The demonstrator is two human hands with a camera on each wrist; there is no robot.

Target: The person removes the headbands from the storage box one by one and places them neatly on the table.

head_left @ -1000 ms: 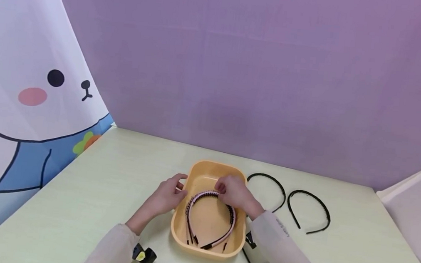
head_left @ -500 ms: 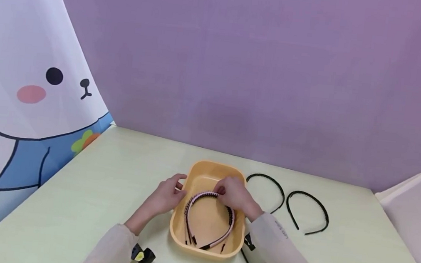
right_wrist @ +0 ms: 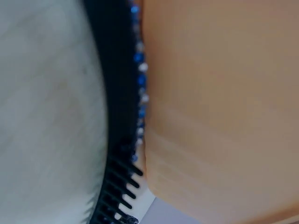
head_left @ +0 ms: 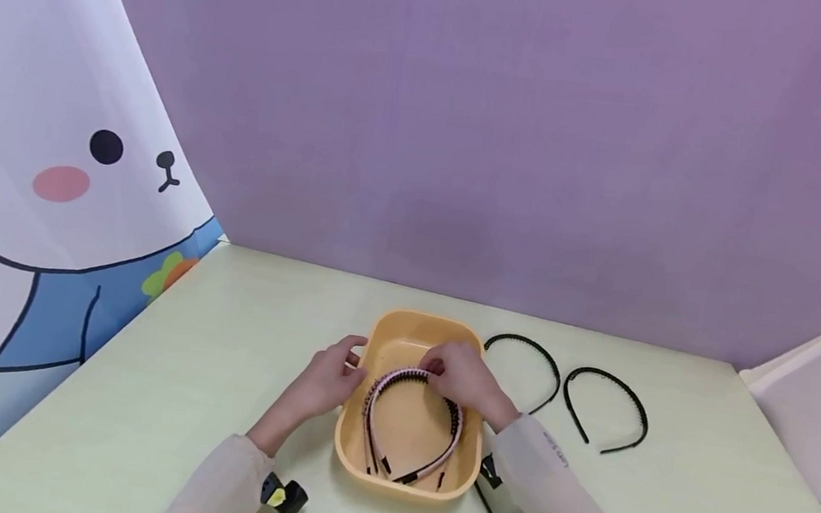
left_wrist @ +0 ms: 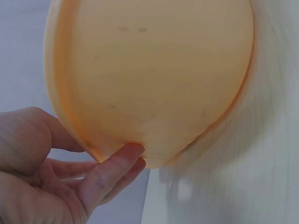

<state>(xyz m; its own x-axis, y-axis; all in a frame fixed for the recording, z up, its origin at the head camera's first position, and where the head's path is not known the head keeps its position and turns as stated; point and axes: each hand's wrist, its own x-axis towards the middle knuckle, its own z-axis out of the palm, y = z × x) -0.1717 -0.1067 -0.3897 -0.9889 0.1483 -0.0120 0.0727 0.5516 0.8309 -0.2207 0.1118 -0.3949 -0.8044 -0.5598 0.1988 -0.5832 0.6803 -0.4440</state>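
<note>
An orange plastic basin (head_left: 403,337) sits on the table between my hands. Inside it a bunch of headbands, with a pink headband (head_left: 454,448) and dark toothed ones, lies in a ring with the tips toward me. My right hand (head_left: 464,379) reaches over the basin's right side, its fingertips pinching the top of that ring. At the left side my left hand (head_left: 326,378) holds the basin's edge; in the left wrist view its thumb (left_wrist: 117,168) presses the outer wall. The right wrist view misses the hand, showing a black toothed headband (right_wrist: 119,84) with blue and clear stones beside the basin.
To the right of the basin lie two black headbands, a nearer one (head_left: 546,358) and a farther one (head_left: 633,394). Ends of another dark headband (head_left: 484,499) show under the right sleeve. A purple cloth (head_left: 465,131) hangs behind the table.
The whole view shifts slightly. Both hands keep their places at the basin, and the headbands lie as before.
</note>
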